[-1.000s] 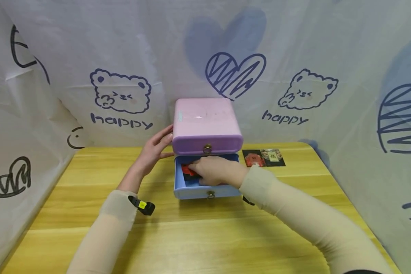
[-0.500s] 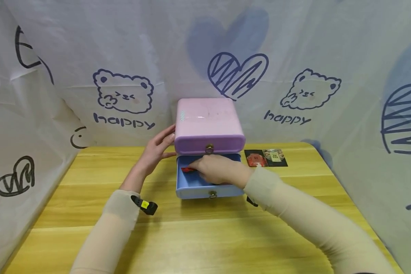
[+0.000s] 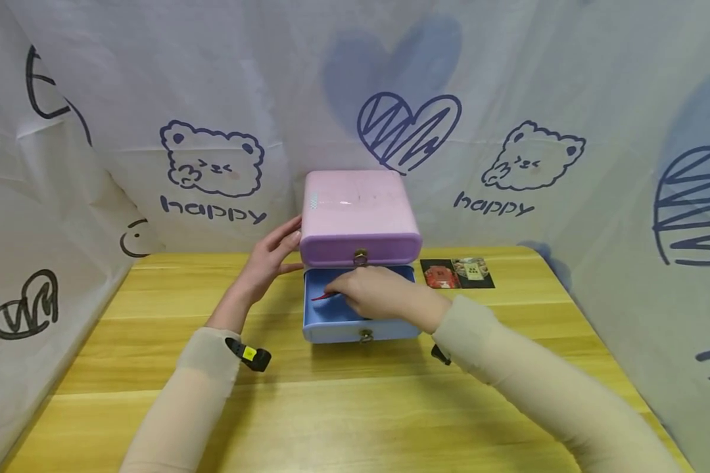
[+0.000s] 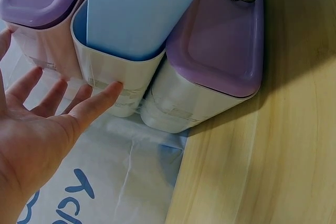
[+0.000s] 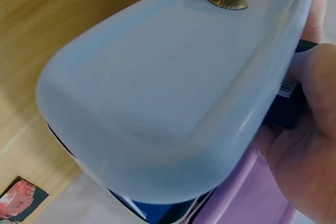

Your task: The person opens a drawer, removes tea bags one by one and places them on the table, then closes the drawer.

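Down in the pulled-out blue drawer (image 3: 331, 334), the right hand (image 3: 381, 292) pinched a red and black packet (image 5: 286, 91), its grip together on it, though I could not tell if the packet touched the bottom. The left hand (image 3: 265, 261) had its grip spread apart, touching the side of the pink box (image 3: 361, 203). Two other packets (image 3: 440, 274) lay flat on the desk (image 3: 355, 414) to the right.
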Available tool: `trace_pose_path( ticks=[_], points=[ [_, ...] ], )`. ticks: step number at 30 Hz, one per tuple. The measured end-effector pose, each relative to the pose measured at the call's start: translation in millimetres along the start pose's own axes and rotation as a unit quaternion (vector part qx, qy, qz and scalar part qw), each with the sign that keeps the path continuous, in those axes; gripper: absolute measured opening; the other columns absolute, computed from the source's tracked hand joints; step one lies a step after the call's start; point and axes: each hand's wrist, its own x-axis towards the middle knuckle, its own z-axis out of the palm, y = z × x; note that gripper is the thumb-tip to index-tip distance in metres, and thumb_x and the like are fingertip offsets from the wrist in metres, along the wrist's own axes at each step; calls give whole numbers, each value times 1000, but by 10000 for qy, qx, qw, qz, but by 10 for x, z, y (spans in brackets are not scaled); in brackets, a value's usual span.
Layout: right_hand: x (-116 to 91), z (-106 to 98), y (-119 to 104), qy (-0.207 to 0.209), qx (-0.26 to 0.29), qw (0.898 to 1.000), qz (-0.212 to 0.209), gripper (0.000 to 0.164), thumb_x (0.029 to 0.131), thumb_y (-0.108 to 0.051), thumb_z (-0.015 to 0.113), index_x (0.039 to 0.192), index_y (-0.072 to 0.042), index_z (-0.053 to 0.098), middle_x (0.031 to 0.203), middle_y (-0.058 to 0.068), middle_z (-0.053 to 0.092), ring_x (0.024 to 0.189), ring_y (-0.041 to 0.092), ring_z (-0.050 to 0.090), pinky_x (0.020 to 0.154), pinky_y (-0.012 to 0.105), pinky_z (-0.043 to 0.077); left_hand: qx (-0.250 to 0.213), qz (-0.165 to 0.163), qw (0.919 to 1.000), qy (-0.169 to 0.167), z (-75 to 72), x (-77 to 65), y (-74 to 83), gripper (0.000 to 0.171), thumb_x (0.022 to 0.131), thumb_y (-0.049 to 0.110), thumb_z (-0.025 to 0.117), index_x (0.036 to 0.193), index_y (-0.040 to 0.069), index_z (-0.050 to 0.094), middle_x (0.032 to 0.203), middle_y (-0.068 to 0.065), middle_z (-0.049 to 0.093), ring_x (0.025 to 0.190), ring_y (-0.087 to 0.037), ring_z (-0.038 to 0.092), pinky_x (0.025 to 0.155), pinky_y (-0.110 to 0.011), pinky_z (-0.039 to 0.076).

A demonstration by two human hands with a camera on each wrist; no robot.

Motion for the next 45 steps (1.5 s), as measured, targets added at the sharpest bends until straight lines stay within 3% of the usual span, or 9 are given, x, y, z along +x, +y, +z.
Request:
trace_pose_path(
  ticks=[5,10,14,19,25,32,39,45],
  points=[
    [-110,11,-29,535,113,9984,-112,30,105,-6,56,131,-11,70,124,4,74,100,17,73,84,32,62,-41,-48,10000,12,-6,-13,-17,62,108,42,54,164,22,36,169,-2,33,144,-34,44,106,-60,52],
    [-221,15,-74,749,112,9971,105,36,104,-4,58,138,-12,66,135,4,69,118,20,68,94,37,61,-78,-29,10000,0,-12,-14,-28,61,109,40,54,164,21,36,169,-3,33,143,-34,44,107,-64,49],
    [-336,11,-93,887,-24,9958,239,45,100,-1,62,145,-8,60,143,8,65,127,24,63,101,41,58,-59,-19,10000,0,-14,-10,-30,61,109,40,54,164,21,35,169,-3,33,144,-34,44,107,-64,49],
    [-490,22,-110,1497,-262,9884,-50,51,96,1,69,146,-3,58,146,12,62,135,27,58,112,42,50,-62,-21,10000,12,-17,-10,-42,61,109,41,54,164,21,35,169,-3,33,143,-33,44,107,-61,50],
    [-672,97,-105,2590,-546,9636,-369,57,88,8,73,143,-2,60,145,10,62,133,28,59,109,43,52,66,-21,10000,27,-16,-12,-61,62,108,43,54,164,22,35,169,-2,33,143,-35,45,106,-57,53],
    [-794,204,-43,3600,-730,9272,-727,64,80,21,53,141,3,60,143,17,63,133,34,59,113,44,49,62,-1,10000,53,-11,-4,-55,62,108,43,55,163,22,36,168,-2,34,142,-34,46,104,-56,54],
    [-895,260,36,4438,-938,8863,-932,58,84,17,38,136,9,62,139,22,64,129,39,61,115,43,47,105,1,9999,12,-6,-1,-45,63,107,45,55,164,24,36,169,-1,33,142,-33,46,105,-57,54],
    [-1023,313,143,4709,-1041,8736,-651,56,87,12,39,137,6,63,141,23,62,127,42,62,111,47,51,174,69,9998,-13,-9,5,-41,62,108,45,54,164,24,36,169,-1,33,142,-34,47,103,-55,55]
  ],
)
